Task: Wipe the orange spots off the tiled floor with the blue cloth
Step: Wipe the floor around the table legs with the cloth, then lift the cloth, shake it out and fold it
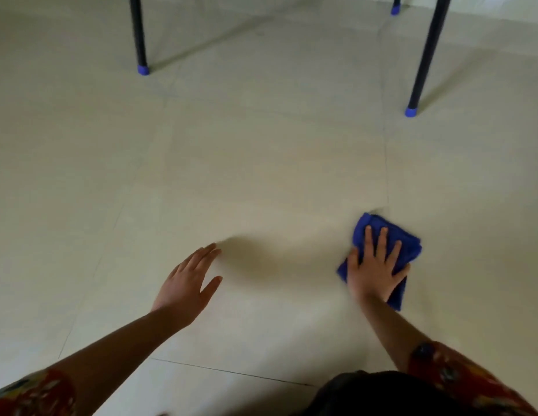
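Note:
A folded blue cloth (407, 244) lies on the pale tiled floor (261, 175) at the right, beside a grout line. My right hand (374, 265) presses flat on the cloth with its fingers spread and straight. At the centre left, my left hand (189, 280) is held open over the floor, fingers straight and thumb apart, holding nothing; its shadow falls just to its right. I see no orange spots on the tiles in this blurred view.
Black furniture legs with blue caps stand at the back: one at the left (138, 37), one at the right (424, 61), a third cap far behind (395, 9). Patterned red sleeves and dark clothing fill the bottom edge.

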